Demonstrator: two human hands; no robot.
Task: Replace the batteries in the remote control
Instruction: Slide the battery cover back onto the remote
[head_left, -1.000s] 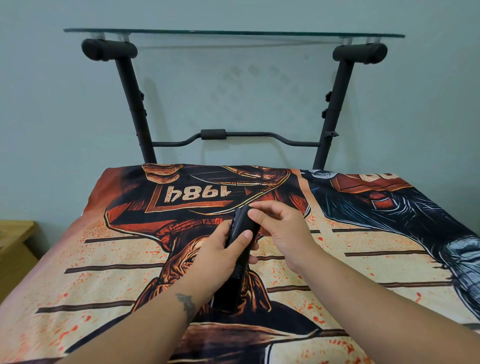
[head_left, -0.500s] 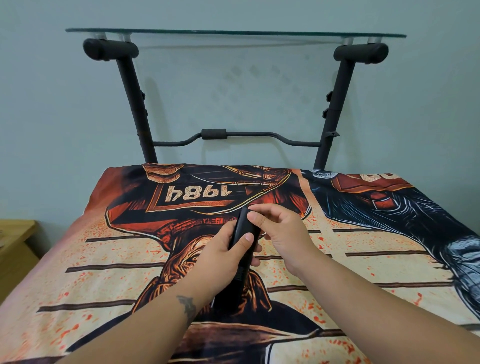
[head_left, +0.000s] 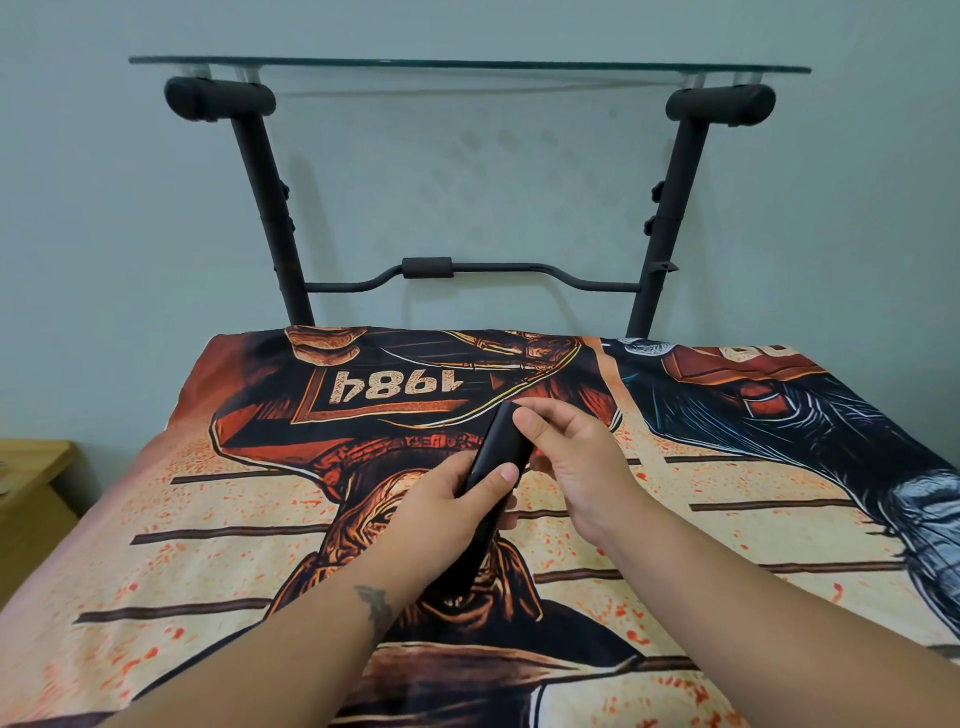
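Note:
A long black remote control is held above the printed cloth, tilted with its far end up and away from me. My left hand wraps around its middle, thumb lying across the top face. My right hand pinches the far end, thumb pressed on the upper surface there. The remote's near end sticks out below my left hand. No batteries or battery cover can be made out.
A printed cloth with "1984" on it covers the surface under my hands. Behind it a black metal stand carries a glass shelf against the wall. A wooden side table sits at the left edge.
Both hands have kept their grip on the remote. My right thumb has shifted slightly along the far end; the remote has barely moved.

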